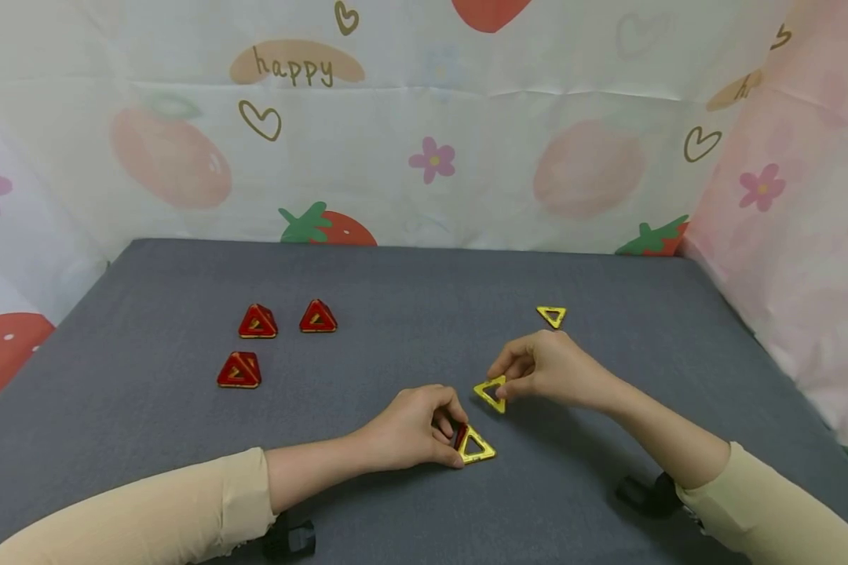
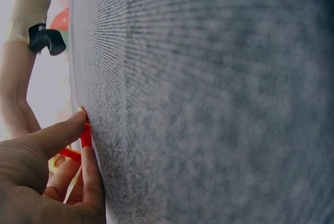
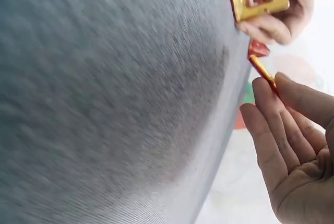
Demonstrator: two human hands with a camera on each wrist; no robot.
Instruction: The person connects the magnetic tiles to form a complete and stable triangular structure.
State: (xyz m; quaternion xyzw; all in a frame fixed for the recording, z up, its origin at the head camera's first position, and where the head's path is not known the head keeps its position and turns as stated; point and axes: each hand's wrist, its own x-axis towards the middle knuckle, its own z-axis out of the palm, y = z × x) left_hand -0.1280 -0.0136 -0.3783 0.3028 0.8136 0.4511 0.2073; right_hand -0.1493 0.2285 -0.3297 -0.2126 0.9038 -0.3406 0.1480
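My left hand (image 1: 413, 430) grips a small triangular piece low over the grey tabletop. It has a yellow triangular frame (image 1: 486, 453) facing right and a red side (image 1: 461, 435) by the fingers. In the left wrist view, thumb and fingers pinch the red edge (image 2: 86, 136). Up and to the right of it, my right hand (image 1: 561, 370) pinches a single triangular magnetic tile (image 1: 488, 400) between thumb and fingertips. In the right wrist view that tile (image 3: 263, 72) appears nearly edge-on, apart from the left hand's yellow triangle (image 3: 241, 0).
Three red pyramids (image 1: 257, 322) built from triangular tiles stand on the left of the grey cloth-covered table (image 1: 424, 290). A loose yellow triangular tile (image 1: 551, 309) lies beyond my right hand. A printed curtain (image 1: 495, 118) hangs behind the table's far edge.
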